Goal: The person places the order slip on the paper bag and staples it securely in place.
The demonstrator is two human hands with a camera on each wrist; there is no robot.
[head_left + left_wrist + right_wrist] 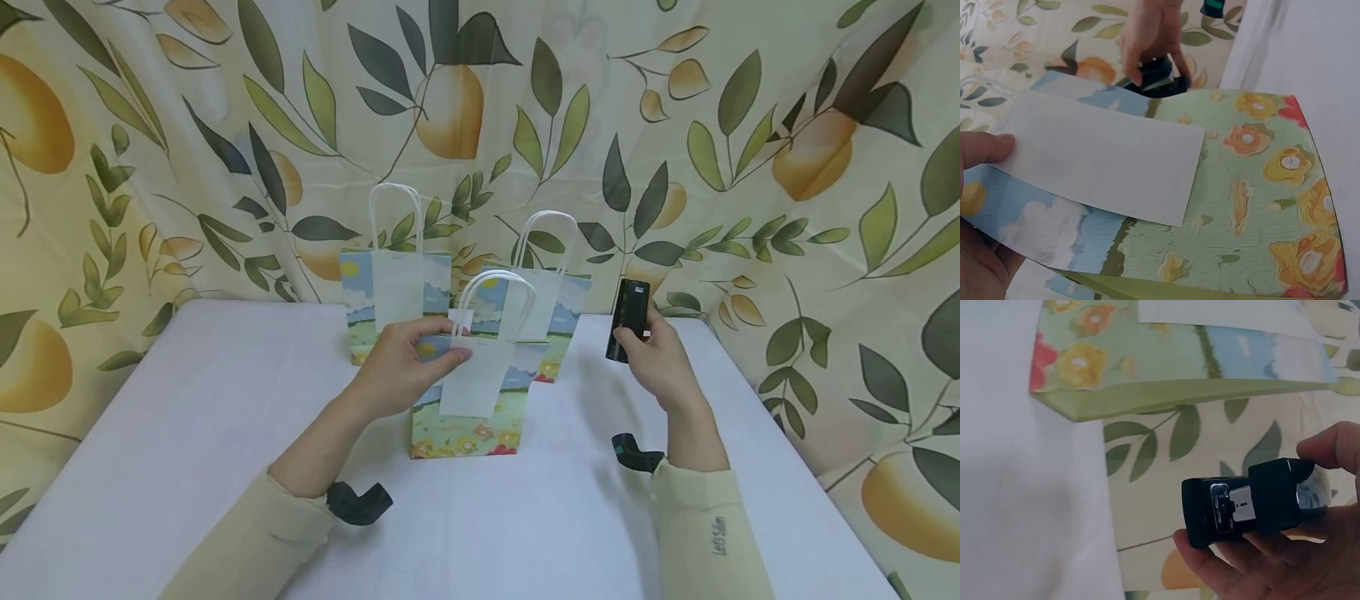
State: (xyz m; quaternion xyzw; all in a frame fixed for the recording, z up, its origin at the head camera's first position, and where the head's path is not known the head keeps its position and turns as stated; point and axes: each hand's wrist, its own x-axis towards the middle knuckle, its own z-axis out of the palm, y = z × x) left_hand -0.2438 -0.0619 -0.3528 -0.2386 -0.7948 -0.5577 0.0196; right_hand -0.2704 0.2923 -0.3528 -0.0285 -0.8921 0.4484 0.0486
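Observation:
My left hand [393, 371] pinches the top edge of a small paper gift bag [467, 435], thumb in front near the foot of its white handles [525, 287]. The bag has a painted sky and a flowery meadow, with a blank white paper panel [1104, 159] at the top of its face. To the right, my right hand [663, 358] grips a small black stapler [630, 310], held upright in the head view. The right wrist view shows the stapler's [1272, 497] dark body and metal parts, with fingers beneath it and the thumb on top. A gap separates stapler and bag.
Two matching gift bags stand behind, one at the back left [358, 292] and one at the back right [573, 292]. A white cloth covers the table [247, 400]. Fruit-and-leaf printed fabric [480, 117] hangs behind it. Black wrist cameras jut from both sleeves.

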